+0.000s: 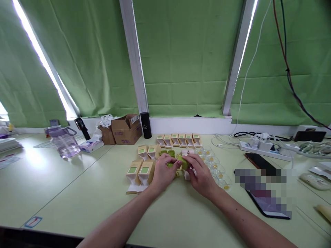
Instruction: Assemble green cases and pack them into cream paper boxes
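Observation:
Between my two hands is a small green piece (184, 163), its exact kind too small to make out. The fingertips of my left hand (165, 171) pinch its left side, while my right hand (201, 174) grips it from the right. Just behind the left hand sit green square items (167, 152), partly covered by the fingers. Pale pinkish-white pieces (188, 151) lie behind and under the right hand. Clear plastic pieces with yellow centres (215, 166) spread out to its right. Open cardboard boxes with green labels (145, 171) stand beside my left hand.
More small boxes (178, 140) line up at the back. A water bottle (63, 142), a carton (126, 130) and a black cylinder (146, 125) stand to the left. A phone (261, 164), a partly blurred tablet-like device (269, 203) and a power strip (266, 151) with cables occupy the right.

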Tool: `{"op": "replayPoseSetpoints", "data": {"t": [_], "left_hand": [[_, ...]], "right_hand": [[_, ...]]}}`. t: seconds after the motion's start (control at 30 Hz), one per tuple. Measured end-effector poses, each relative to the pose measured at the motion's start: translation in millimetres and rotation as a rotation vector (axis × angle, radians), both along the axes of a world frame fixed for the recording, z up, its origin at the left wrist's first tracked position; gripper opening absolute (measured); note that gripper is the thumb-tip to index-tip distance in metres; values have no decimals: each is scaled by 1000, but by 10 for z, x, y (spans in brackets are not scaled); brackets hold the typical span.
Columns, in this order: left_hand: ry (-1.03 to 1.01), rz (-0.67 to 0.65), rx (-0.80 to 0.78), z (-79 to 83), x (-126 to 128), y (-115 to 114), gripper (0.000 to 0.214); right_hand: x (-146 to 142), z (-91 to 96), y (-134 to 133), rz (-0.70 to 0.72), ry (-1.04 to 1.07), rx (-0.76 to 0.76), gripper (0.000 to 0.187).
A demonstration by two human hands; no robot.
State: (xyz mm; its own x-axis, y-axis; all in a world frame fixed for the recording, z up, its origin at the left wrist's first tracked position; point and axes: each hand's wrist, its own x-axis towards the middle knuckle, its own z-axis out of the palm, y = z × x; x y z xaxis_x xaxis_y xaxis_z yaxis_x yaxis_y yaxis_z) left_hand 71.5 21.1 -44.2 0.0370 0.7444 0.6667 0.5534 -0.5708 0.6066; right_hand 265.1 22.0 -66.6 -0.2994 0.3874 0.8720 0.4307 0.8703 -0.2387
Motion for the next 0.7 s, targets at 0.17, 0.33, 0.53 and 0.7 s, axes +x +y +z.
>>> {"op": "replayPoseSetpoints", "data": {"t": [0.17, 0.33, 0.53, 0.7], "left_hand": [[17, 17, 9, 1, 6, 8, 43], [-18, -26, 58, 63, 6, -51, 22], [115, -145, 171, 92, 7, -116, 50], [216, -189, 210, 53, 55, -92, 57]], "right_hand": [[4, 24, -26, 12, 27, -99, 46], [15, 31, -18, 19, 80, -174, 49], [24, 24, -1, -15, 112, -193, 46], [27, 24, -2, -35, 71, -135, 53]]}}
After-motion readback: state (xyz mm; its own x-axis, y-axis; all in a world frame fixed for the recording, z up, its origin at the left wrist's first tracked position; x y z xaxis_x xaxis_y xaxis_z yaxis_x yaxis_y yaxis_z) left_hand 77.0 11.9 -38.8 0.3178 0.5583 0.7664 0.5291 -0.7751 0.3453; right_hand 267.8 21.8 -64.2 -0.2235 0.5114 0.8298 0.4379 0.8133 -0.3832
